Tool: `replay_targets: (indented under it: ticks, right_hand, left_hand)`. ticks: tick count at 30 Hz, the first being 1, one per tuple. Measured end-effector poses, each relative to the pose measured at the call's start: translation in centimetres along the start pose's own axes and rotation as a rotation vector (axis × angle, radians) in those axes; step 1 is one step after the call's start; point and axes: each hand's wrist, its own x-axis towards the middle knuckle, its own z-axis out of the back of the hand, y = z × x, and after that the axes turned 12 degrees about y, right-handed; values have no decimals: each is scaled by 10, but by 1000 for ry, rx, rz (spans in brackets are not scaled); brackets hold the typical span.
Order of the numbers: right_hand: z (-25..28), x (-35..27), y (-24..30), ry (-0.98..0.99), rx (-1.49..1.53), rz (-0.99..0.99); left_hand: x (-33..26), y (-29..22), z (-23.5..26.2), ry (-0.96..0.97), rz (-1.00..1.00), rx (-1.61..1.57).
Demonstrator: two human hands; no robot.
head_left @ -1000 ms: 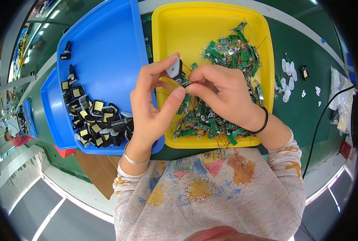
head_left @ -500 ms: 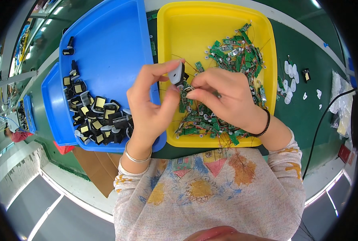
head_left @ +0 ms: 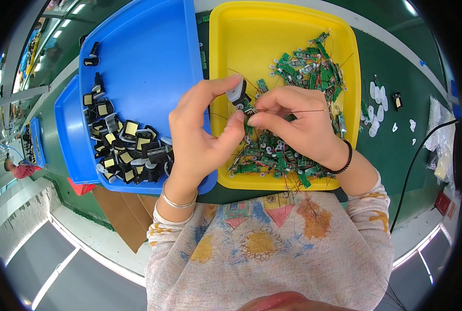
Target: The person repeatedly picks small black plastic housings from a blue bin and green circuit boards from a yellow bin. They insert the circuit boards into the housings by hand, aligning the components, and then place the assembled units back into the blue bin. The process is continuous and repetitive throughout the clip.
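Between the thumb and forefinger of my left hand (head_left: pixel 202 132) is a small black housing with a grey cover (head_left: pixel 236 93), raised over the left part of the yellow tray (head_left: pixel 241 31). My right hand (head_left: pixel 301 124) is closed in a pinch on a small green circuit board (head_left: pixel 249 110), which meets the lower end of the housing. Whether the board is seated inside cannot be made out. A thin dark wire (head_left: pixel 311 111) runs rightward across my right fingers. Below both hands, many loose circuit boards (head_left: pixel 314 72) with wires lie heaped in the tray.
To the left, a blue tray (head_left: pixel 148 46) holds a pile of black housings (head_left: pixel 130 145) with pale yellow pads. White oval pieces (head_left: pixel 380 96) and one black housing (head_left: pixel 397 100) lie on the green table at right. Beyond them are a black cable (head_left: pixel 412 171) and clear plastic bags (head_left: pixel 441 140).
The housing has tilted and shifted slightly right and down. My left thumb has moved away from the cover toward the board. A wire now shows stretched across my right hand.
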Motion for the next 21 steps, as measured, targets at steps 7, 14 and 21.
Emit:
replay_targets:
  ticks: [7, 14, 21]
  right_hand:
    - [4, 1, -2, 103, 449, -144]
    - [1, 1, -5, 227, 648, -169]
    - [3, 4, -1, 227, 747, -231]
  left_hand:
    - [0, 1, 6, 43, 51, -198]
    - [4, -5, -6, 107, 112, -713]
    - [2, -5, -4, 94, 142, -880]
